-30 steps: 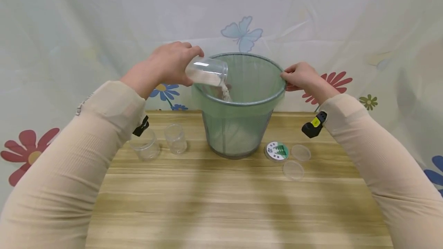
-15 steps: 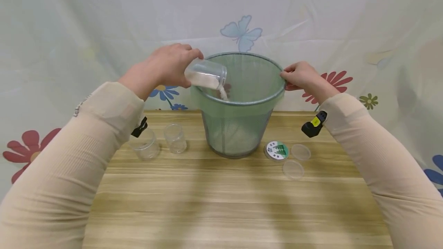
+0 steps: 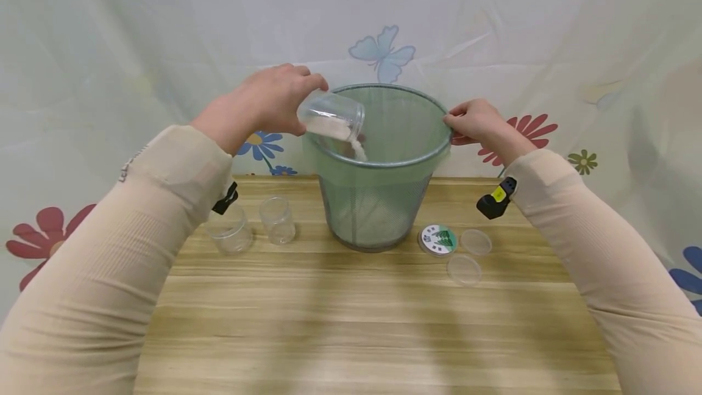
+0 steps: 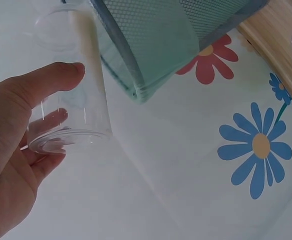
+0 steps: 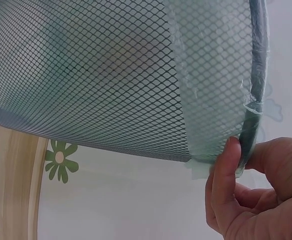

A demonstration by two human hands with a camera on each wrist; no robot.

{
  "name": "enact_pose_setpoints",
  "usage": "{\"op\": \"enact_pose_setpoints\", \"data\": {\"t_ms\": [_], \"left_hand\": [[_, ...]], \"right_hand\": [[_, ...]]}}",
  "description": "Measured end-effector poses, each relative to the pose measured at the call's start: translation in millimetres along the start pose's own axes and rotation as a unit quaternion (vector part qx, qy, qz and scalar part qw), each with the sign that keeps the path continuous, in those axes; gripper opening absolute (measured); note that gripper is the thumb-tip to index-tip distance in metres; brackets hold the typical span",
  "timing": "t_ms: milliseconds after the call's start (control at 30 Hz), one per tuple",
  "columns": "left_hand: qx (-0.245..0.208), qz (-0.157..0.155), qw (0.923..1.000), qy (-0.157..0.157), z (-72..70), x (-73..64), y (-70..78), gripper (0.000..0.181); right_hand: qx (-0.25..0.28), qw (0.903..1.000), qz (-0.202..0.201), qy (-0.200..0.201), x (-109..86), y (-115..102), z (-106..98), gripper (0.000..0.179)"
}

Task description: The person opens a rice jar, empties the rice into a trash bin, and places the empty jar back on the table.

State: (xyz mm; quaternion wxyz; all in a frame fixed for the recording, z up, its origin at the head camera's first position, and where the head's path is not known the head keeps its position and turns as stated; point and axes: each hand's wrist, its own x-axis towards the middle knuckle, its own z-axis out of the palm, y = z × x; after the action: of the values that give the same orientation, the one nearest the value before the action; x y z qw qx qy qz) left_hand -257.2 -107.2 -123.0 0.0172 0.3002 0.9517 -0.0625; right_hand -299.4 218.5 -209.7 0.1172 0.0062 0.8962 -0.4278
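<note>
My left hand (image 3: 274, 99) grips a clear plastic jar (image 4: 73, 110), tipped nearly on its side over the left rim of a mesh wastebasket (image 3: 378, 212). White grains (image 3: 358, 150) spill from the jar's mouth into the basket, and more lie along its lower wall. A thin green bag (image 5: 213, 65) lines the basket and folds down over the rim. At the right side of that rim, my right hand (image 3: 474, 122) pinches the rim and bag between thumb and fingers, as the right wrist view also shows.
Two clear jars, a wider one (image 3: 233, 239) and a narrower one (image 3: 278, 221), stand left of the basket. To its right lie a round labelled lid (image 3: 439, 240) and two clear lids (image 3: 476, 241). A flowered curtain (image 3: 493, 29) hangs behind the wooden table (image 3: 351, 322).
Grains keep running out of the tipped jar. My left hand and the jar have shifted slightly to the right. The right hand holds its place on the rim.
</note>
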Motion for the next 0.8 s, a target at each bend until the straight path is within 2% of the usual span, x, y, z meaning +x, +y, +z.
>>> {"op": "enact_pose_setpoints", "data": {"t_ms": [467,800], "left_hand": [[0.038,0.006,0.9990,-0.024,-7.9,4.8,6.6,0.066],[0.053,0.022,0.9982,-0.017,-7.4,8.8,9.3,0.068]], "right_hand": [[0.000,1.0000,-0.001,0.000,0.1,0.8,-0.2,0.049],[-0.007,1.0000,-0.002,0.005,-1.1,1.6,-0.5,0.047]]}}
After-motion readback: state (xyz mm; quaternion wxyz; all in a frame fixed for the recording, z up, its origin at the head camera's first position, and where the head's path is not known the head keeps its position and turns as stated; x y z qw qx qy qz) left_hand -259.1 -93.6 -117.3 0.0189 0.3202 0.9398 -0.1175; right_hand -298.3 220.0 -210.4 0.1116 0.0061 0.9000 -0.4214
